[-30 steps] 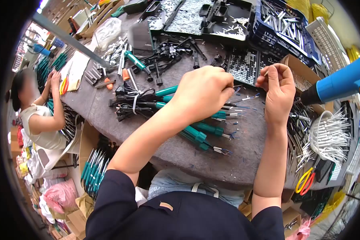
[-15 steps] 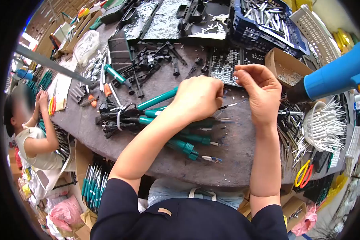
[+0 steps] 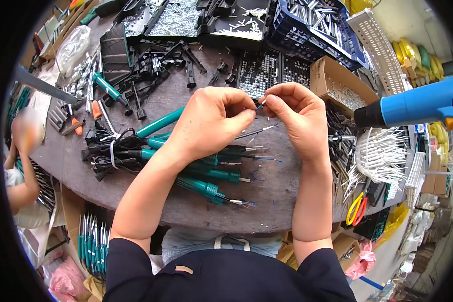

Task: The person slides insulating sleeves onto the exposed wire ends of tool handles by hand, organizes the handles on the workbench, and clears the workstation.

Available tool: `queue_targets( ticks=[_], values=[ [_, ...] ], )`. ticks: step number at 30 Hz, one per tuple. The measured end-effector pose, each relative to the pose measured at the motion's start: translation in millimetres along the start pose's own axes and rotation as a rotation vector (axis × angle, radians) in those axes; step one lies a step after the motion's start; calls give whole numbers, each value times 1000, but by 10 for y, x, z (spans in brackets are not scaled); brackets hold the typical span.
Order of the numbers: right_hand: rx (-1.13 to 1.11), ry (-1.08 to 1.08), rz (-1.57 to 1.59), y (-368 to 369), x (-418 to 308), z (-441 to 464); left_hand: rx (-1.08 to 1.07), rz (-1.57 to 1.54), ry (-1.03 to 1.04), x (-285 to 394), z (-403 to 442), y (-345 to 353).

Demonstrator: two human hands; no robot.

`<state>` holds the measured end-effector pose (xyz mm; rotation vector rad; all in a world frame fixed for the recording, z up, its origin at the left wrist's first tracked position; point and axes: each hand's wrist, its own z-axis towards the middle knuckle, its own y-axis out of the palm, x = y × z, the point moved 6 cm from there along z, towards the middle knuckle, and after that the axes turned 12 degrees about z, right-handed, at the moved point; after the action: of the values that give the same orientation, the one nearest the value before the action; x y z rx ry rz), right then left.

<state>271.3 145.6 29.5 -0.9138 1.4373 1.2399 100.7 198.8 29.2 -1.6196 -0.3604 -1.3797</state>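
My left hand (image 3: 211,121) is closed in a pinch above the green handles (image 3: 201,189), whose thin wires stick out to the right. A short blue wire end shows by its fingertips. Close to it on the right, my right hand (image 3: 299,118) pinches a small white piece (image 3: 265,102) between thumb and forefinger. The fingertips of both hands nearly meet over the table. Black cords (image 3: 105,151), bound with a white tie, lie left of my left hand.
Black tray of small metal parts (image 3: 259,73) beyond the hands; blue crate (image 3: 317,32) and cardboard box (image 3: 337,83) behind. Blue heat gun (image 3: 418,103) at right, above white sticks (image 3: 382,156). Yellow-and-red scissors (image 3: 356,209) near the right edge. Another person (image 3: 25,186) sits at far left.
The view has shifted, so the table's objects appear further left. My right hand has come closer to my left hand, and their fingertips now nearly meet.
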Motion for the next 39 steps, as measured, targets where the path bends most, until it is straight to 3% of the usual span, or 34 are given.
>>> queue_targets(
  ticks=[24, 39],
  values=[
    [-11, -7, -49, 32, 26, -6, 58, -22, 51, -12, 20, -39],
    [-89, -139, -465, 81, -84, -70, 124, -181, -21, -125, 62, -77]
  ],
)
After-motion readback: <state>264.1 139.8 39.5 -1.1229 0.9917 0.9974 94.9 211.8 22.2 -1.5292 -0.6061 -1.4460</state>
